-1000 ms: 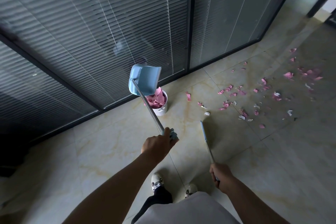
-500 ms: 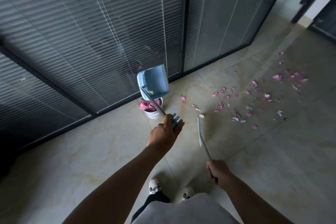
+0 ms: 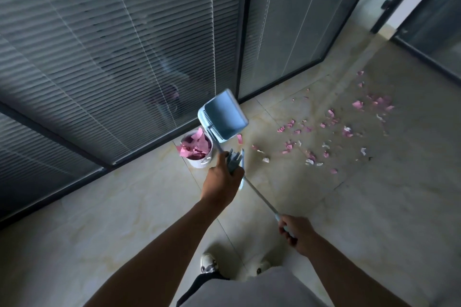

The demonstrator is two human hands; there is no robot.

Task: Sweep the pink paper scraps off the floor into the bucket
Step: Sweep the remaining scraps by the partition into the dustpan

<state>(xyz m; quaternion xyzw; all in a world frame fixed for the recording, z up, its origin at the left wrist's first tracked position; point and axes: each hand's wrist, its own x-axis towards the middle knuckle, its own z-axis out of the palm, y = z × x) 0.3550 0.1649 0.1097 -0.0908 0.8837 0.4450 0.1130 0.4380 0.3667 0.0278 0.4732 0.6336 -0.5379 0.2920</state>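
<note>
My left hand grips the handle of a blue dustpan, whose pan hangs raised in the air just right of a white bucket. The bucket stands on the floor by the glass wall and holds pink paper. My right hand grips the thin handle of a broom, which runs up and left behind my left hand. Pink paper scraps, mixed with a few white bits, lie scattered over the tiles to the right.
A glass wall with grey blinds runs along the left and back, its dark frame meeting the beige tiled floor. A dark door frame stands at the far right. My shoes show at the bottom.
My left hand has swung the dustpan to the right, off the bucket's mouth. The broom's head has come in behind my left hand. The view has turned slightly.
</note>
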